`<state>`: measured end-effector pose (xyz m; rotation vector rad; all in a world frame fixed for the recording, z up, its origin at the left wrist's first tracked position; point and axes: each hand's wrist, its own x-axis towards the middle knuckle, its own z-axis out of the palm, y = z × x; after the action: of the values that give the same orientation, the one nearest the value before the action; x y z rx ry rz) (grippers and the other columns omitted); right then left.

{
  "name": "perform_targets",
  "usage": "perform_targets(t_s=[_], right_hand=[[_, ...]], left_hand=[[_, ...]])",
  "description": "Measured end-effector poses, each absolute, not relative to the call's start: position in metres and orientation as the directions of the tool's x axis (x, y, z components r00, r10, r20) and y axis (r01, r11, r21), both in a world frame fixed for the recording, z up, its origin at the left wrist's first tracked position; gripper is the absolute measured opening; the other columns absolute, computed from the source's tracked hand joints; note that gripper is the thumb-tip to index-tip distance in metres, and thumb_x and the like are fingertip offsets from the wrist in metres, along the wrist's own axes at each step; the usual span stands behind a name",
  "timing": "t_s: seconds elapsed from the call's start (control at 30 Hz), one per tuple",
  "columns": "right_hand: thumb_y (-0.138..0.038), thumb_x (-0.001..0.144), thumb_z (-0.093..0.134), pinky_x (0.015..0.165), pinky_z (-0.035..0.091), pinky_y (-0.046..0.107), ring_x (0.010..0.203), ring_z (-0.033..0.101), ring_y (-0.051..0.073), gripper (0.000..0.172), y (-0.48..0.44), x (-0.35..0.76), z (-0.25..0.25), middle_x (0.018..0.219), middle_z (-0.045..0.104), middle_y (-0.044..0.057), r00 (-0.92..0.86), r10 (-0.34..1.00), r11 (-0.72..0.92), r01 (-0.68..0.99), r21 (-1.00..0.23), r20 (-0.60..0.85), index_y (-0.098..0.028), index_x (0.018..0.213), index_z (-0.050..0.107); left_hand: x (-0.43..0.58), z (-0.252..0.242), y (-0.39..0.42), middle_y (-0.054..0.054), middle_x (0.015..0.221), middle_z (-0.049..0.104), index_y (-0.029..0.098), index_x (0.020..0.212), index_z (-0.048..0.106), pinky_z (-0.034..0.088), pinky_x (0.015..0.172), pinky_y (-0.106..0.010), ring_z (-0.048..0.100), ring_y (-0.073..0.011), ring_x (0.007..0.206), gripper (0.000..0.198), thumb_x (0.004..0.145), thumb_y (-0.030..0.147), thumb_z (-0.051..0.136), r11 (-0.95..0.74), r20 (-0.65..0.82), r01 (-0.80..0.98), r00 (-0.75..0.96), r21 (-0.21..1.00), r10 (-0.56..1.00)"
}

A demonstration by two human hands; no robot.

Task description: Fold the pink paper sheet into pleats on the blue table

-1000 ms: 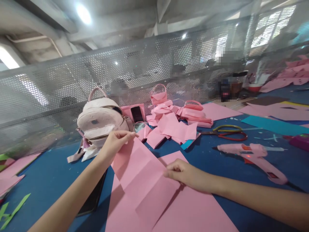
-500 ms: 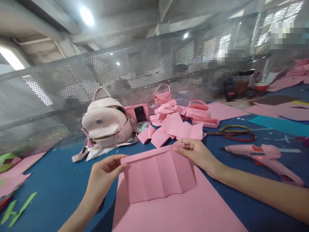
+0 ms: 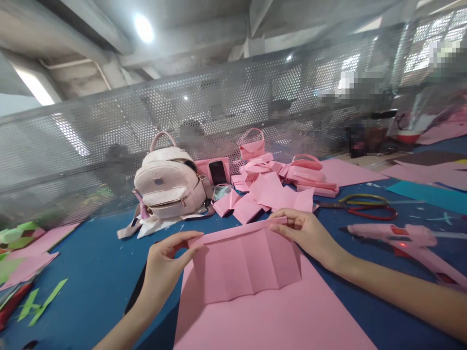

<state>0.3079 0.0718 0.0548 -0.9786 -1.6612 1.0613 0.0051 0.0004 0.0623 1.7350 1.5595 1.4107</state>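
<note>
Between my two hands is a piece of pink paper [image 3: 241, 267] with several upright creases and a narrow strip folded over along its top edge. My left hand [image 3: 170, 262] pinches the top left corner between thumb and fingers. At the top right corner, my right hand [image 3: 301, 231] pinches the folded edge the same way. Beneath the creased piece lies a larger flat pink sheet [image 3: 277, 321] on the blue table [image 3: 98, 272]. A dark object, partly hidden, shows beside my left wrist.
Pink paper bags and folded pieces [image 3: 255, 194] are heaped behind my hands, beside a pale backpack [image 3: 171, 184] and a phone [image 3: 218, 172]. To the right lie scissors [image 3: 365, 206] and a pink glue gun [image 3: 397, 236]. Green paper strips [image 3: 45, 301] lie at left.
The view has shifted, so most things sit slightly further right. Both hands keep their pinch on the creased paper, and the left fingers sit a little further in over its corner.
</note>
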Motion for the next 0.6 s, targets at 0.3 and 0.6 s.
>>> perform_targets(t_s=[0.3,0.6], right_hand=[[-0.056,0.074,0.07,0.051,0.032,0.024,0.057,0.045,0.013,0.042,0.0717,0.3088,0.0565,0.069,0.056,-0.001,-0.241,0.923,0.355,0.234,-0.905,0.3,-0.018,0.092,0.066],[-0.049,0.081,0.068,0.048,0.024,0.022,0.051,0.034,0.01,0.035,0.073,0.3125,0.0544,0.06,0.041,-0.007,-0.29,0.912,0.359,0.218,-0.908,0.291,-0.02,0.1,0.062]], left_hand=[[0.0049,0.0605,0.0022,0.002,0.088,0.076,0.026,0.089,0.077,0.055,0.073,-0.023,0.069,-0.0163,0.078,0.011,0.08,0.032,0.076,-0.43,0.555,0.572,-0.054,0.698,0.83],[0.0002,0.0587,0.0018,0.002,0.087,0.076,0.027,0.093,0.077,0.053,0.07,-0.021,0.068,-0.0144,0.076,0.012,0.082,0.031,0.074,-0.451,0.579,0.617,-0.01,0.645,0.815]])
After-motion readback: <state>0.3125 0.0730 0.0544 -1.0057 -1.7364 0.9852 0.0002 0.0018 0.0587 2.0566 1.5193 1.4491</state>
